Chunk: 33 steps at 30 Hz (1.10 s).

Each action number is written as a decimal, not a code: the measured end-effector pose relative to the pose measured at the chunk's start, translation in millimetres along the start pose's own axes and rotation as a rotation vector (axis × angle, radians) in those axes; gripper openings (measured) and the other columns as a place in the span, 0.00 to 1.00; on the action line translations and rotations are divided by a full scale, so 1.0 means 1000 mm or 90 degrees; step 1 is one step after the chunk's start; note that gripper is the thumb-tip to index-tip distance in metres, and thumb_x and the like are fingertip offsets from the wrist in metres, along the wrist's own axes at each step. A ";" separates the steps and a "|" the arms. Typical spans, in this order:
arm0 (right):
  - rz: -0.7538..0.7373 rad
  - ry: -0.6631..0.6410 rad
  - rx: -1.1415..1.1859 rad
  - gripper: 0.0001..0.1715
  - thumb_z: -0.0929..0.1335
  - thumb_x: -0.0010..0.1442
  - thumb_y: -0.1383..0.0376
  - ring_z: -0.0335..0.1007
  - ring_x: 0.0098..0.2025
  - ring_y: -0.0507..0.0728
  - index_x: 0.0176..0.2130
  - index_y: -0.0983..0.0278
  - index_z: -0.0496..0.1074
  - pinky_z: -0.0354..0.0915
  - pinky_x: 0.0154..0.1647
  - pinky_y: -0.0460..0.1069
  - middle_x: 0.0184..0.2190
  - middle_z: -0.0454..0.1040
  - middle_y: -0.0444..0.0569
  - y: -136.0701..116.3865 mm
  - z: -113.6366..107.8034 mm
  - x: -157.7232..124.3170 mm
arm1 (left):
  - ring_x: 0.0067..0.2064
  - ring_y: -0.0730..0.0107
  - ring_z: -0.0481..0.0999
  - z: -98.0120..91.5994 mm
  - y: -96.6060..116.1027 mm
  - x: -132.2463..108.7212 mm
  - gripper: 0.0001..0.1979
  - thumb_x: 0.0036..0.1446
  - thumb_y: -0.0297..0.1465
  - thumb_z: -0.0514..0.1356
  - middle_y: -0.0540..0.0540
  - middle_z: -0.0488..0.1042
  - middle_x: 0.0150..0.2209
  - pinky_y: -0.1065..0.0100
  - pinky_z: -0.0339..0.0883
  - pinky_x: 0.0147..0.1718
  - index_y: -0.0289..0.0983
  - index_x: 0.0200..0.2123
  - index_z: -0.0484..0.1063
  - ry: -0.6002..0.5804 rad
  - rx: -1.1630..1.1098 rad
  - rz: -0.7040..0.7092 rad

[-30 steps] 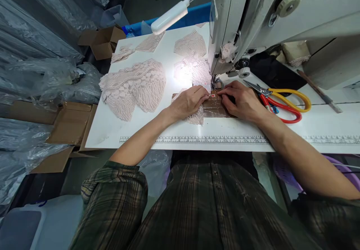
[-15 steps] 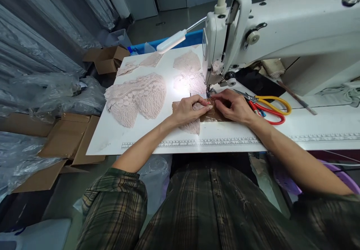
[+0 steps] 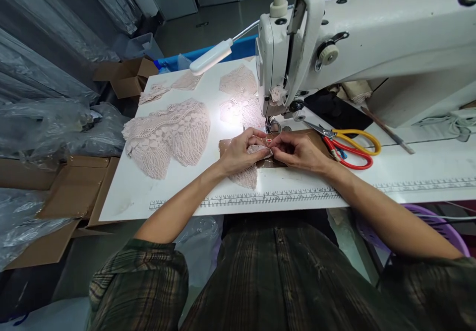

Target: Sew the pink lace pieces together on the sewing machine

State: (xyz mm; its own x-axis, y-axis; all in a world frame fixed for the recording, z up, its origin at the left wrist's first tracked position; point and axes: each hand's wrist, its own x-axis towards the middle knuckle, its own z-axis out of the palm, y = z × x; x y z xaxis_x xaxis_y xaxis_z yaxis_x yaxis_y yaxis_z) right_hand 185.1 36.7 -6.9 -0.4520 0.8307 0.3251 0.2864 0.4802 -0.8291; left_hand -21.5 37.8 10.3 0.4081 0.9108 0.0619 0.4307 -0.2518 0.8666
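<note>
Head cam: white table [image 3: 122, 202] w/ sewing machine [image 3: 372, 38]; cardboard boxes [image 3: 126, 75] and plastic-wrapped rolls left of machine.
Lace piece [image 3: 245, 176]: just in front of machine's needle, on brown patch [image 3: 226, 146].
Hands: left hand [image 3: 240, 151] and right hand [image 3: 297, 151] both pinch lace piece's top edge, fingertips meeting.
Change: vs 0.5 s ago, hands drawn back from needle; fingers no longer pressed flat.
Axis: long axis runs needle-to-person, broad end twd person.
Scissors [image 3: 353, 148]: right of needle.

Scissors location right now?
Head view: the scissors lie on the white table, just right of the right hand, below the sewing machine arm.
</note>
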 end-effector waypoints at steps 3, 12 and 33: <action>-0.008 -0.005 -0.019 0.09 0.67 0.60 0.61 0.55 0.23 0.46 0.31 0.65 0.71 0.55 0.25 0.46 0.22 0.67 0.41 -0.001 0.001 0.001 | 0.40 0.68 0.81 0.001 -0.001 0.000 0.16 0.57 0.36 0.67 0.49 0.82 0.37 0.60 0.72 0.48 0.40 0.47 0.68 0.000 0.004 0.003; 0.030 0.056 -0.106 0.08 0.68 0.58 0.61 0.58 0.24 0.48 0.31 0.63 0.67 0.57 0.27 0.47 0.24 0.68 0.42 0.003 0.002 0.001 | 0.38 0.70 0.80 -0.001 -0.006 0.003 0.17 0.57 0.34 0.65 0.48 0.81 0.35 0.61 0.73 0.45 0.38 0.48 0.66 -0.085 -0.088 0.002; -0.116 -0.020 -0.246 0.07 0.64 0.61 0.63 0.64 0.28 0.52 0.31 0.61 0.66 0.61 0.31 0.49 0.28 0.73 0.47 0.002 0.000 0.002 | 0.40 0.68 0.80 -0.002 -0.011 0.006 0.19 0.55 0.34 0.65 0.46 0.80 0.36 0.63 0.74 0.41 0.38 0.49 0.65 -0.123 -0.145 -0.049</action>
State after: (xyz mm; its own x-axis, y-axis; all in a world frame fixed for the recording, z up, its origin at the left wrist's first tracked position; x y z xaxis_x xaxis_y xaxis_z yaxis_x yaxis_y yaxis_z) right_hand 184.5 38.7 -8.0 -0.5481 0.7169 0.4309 0.4931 0.6931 -0.5258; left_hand -25.5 47.3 2.3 0.5359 0.8400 -0.0847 0.2832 -0.0843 0.9554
